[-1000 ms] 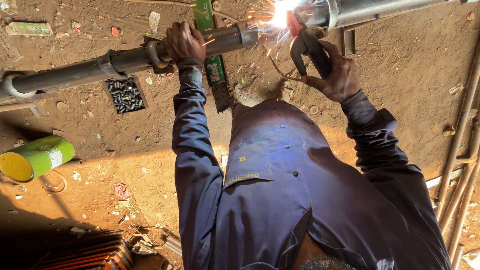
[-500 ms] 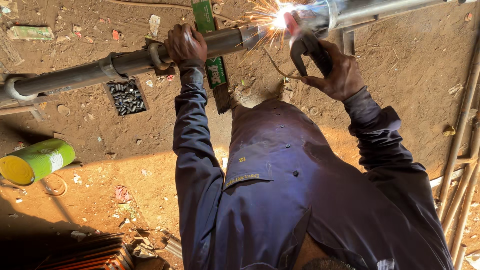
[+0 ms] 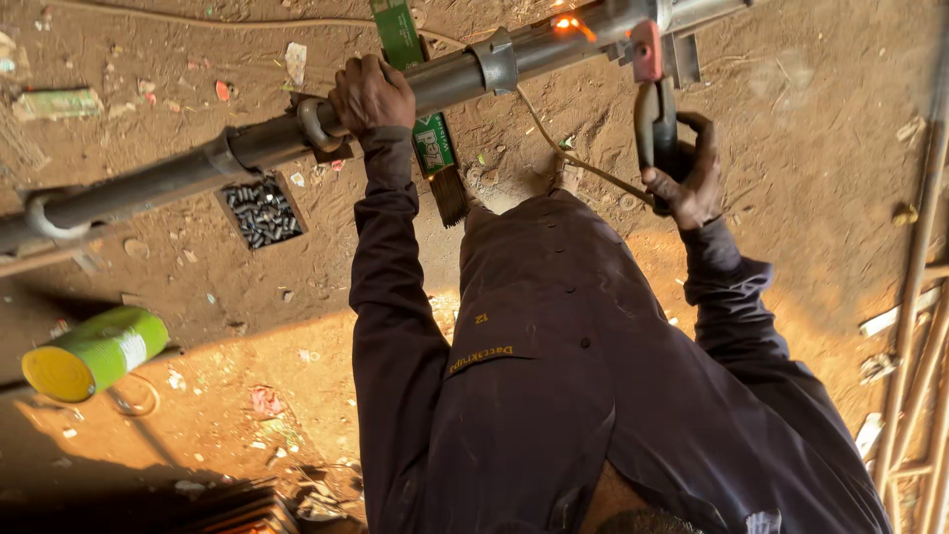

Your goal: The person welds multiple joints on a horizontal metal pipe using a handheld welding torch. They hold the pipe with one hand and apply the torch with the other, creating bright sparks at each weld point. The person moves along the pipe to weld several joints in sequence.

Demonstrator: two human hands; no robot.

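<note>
- Across the top of the frame, a grey steel pipe (image 3: 198,163) runs from the left edge to the upper right, its ends cut off by the frame; a collar (image 3: 496,61) rings it near the middle.
- At upper centre, the left hand (image 3: 371,96) is clenched over the pipe, fingers wrapped round it beside a metal ring (image 3: 311,126).
- At upper right, the right hand (image 3: 687,183) grasps the dark handle of a welding electrode holder (image 3: 652,109), whose red head meets the pipe; an orange glow (image 3: 568,24) shows on the pipe just left of it. The electrode itself is too small to make out.
- Behind the pipe, a green-handled brush (image 3: 435,148) is partly hidden.
- On the dirt floor at left, a small tray of dark metal bits (image 3: 259,211) lies below the pipe, and a green and yellow can (image 3: 94,353) lies on its side, well apart.
- Down the right edge, thin rods (image 3: 914,297) are partly cut off.
</note>
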